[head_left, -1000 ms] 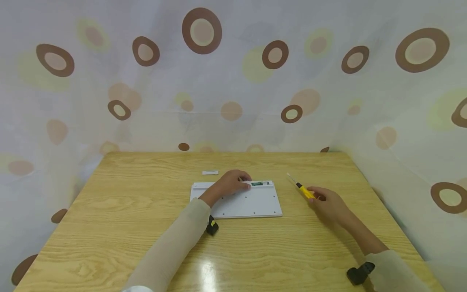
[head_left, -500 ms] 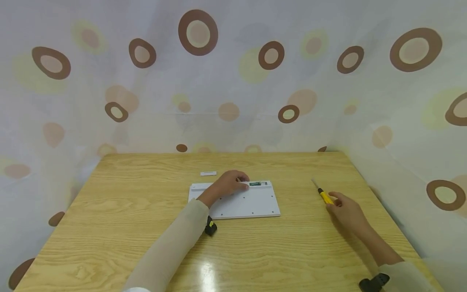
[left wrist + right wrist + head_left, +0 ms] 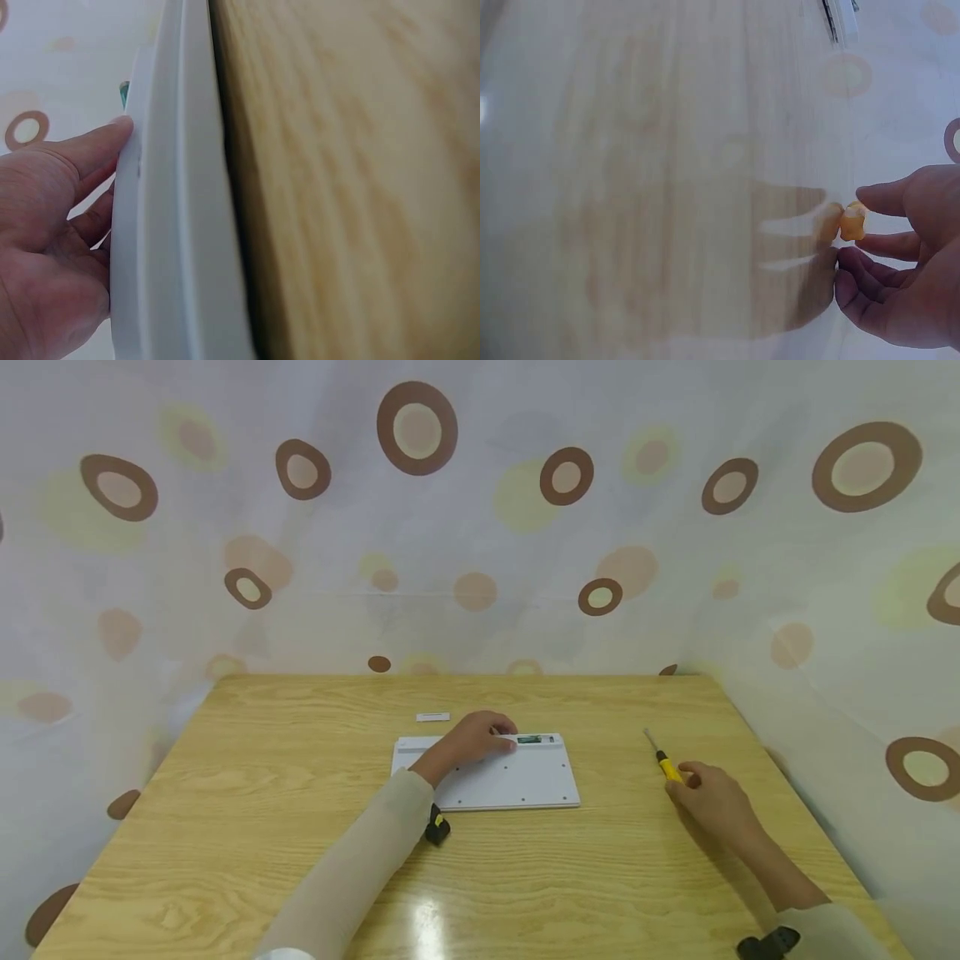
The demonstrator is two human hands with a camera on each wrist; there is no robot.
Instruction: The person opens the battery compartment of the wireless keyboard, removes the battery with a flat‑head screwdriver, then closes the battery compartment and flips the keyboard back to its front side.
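A white keyboard [image 3: 510, 781] lies with its screw-dotted underside up. Near its far edge, a narrow open compartment shows a green battery [image 3: 529, 739]. My left hand [image 3: 476, 737] grips that far edge, thumb on the underside beside the compartment; its other fingers are partly hidden. In the left wrist view, the thumb [image 3: 112, 136] touches the keyboard's rim. To the right, a screwdriver [image 3: 666, 767] with a yellow and black handle lies on the table, tip pointing away. My right hand [image 3: 716, 802] has thumb and index finger around the handle's end, seen as orange in the right wrist view.
A small white cover [image 3: 432, 717] lies behind the keyboard, on the left. The wooden table [image 3: 262, 827] ends at a wall covering [image 3: 480, 527] with printed circles at the back and sides. Each wrist wears a black camera [image 3: 767, 943].
My right hand has moved right and towards me with the screwdriver, away from the keyboard, and then come almost to rest. The left hand and keyboard have stayed in place.
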